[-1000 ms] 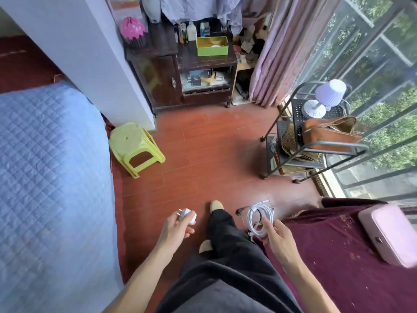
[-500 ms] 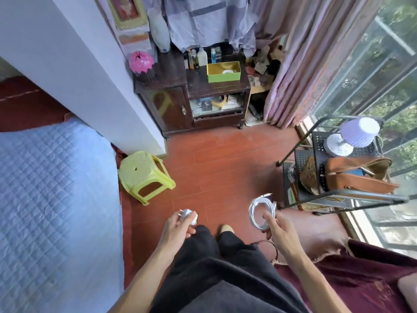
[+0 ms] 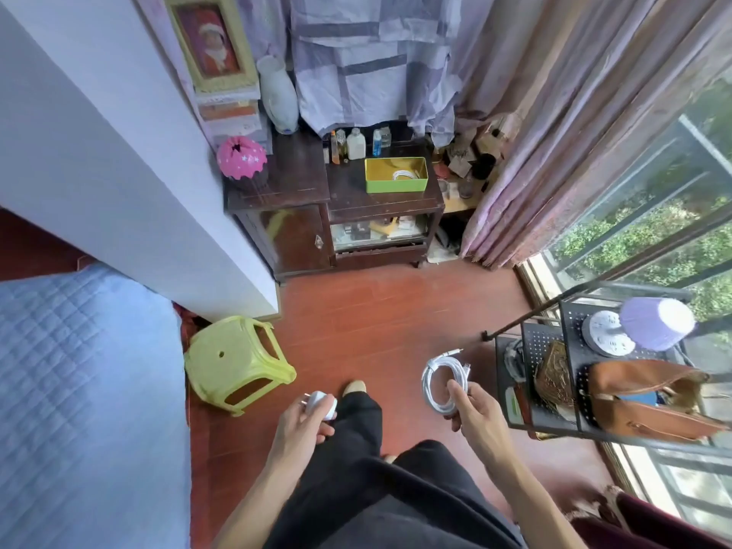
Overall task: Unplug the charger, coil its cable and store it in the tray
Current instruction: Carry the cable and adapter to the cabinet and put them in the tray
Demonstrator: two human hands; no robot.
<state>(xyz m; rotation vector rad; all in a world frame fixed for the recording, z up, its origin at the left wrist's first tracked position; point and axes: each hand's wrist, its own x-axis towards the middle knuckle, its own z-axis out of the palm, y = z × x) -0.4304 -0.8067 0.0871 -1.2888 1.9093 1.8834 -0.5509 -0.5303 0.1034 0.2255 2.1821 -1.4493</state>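
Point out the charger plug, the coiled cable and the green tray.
charger plug (image 3: 321, 404), head view, on its white body just above the left hand's fingers.
coiled cable (image 3: 435, 374), head view, on the upper left of the white loop.
green tray (image 3: 396, 185), head view, on its front outer wall.

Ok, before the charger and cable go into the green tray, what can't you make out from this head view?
- Green tray: the near wall hides part of the floor; a white coil shows inside, the rest is unclear.
- Charger: the left hand covers its lower part; only the prongs and top show.
- Coiled cable: the right hand hides one side; whether it is tied is too small to tell.
- Wall outlet: not in view.
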